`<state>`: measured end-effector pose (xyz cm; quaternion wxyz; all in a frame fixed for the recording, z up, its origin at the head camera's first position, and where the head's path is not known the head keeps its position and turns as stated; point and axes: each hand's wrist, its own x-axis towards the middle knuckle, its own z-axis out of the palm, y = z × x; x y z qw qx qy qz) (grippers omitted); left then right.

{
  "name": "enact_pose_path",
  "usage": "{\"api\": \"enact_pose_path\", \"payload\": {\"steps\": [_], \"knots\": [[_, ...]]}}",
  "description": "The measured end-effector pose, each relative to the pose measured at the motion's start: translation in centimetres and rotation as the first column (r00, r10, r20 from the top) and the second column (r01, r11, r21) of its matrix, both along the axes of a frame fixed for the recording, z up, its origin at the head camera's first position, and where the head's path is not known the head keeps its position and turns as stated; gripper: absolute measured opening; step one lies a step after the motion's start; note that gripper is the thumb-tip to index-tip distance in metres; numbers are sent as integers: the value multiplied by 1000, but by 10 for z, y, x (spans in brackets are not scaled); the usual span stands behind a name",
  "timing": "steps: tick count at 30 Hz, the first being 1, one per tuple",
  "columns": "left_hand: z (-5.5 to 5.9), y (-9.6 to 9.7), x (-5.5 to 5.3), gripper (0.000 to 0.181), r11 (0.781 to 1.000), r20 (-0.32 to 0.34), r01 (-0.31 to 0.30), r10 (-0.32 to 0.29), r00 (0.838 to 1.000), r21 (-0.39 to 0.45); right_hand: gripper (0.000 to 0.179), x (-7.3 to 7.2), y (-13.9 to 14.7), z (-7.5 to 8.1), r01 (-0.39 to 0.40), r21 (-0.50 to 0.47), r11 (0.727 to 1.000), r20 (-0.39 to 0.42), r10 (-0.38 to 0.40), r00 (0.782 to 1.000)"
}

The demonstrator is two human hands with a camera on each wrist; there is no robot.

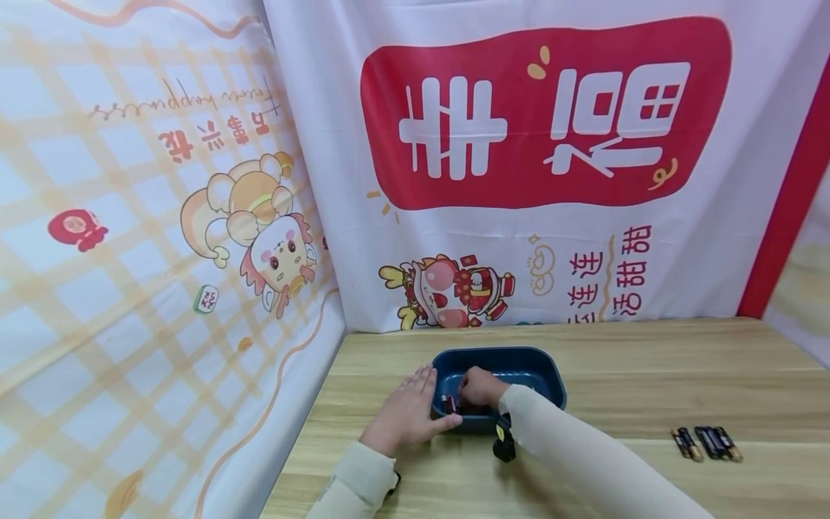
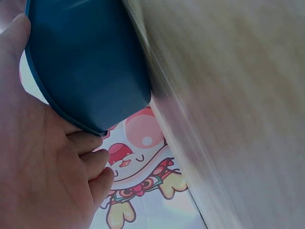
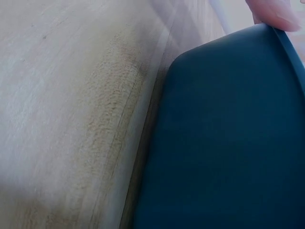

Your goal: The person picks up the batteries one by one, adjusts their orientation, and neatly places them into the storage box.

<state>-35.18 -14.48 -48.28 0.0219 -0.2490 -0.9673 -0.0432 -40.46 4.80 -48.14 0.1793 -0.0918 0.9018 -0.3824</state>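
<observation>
r. hand (image 1: 481, 387) in bin (image 1: 533, 376); banner (image 1: 527, 137): "幸福"

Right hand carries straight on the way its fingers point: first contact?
Likely the dark red batteries just picture-left of it, inside the blue tub; depth is unclear, so it might meet the tub's bottom first.

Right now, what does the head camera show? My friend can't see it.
A person's right hand reaches inside a dark blue bin on a wooden table, while the left hand touches its left end. Batteries lie on the table farther right.
</observation>
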Motion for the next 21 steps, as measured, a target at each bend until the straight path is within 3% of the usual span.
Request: {"api": "enact_pose_path", "payload": {"steps": [5,12,21], "knots": [[-2,0,0,104,1000,-4,-4,4,1000,-5,6,0,6,0,-8,-17,1000,-8,8,1000],[-1,0,0,105,1000,4,-8,8,1000,-1,4,-2,19,2,5,30,1000,-8,-5,1000],[-1,1,3,106,1000,9,-19,19,1000,12,15,11,45,20,-23,-48,999,20,24,1000]]}}
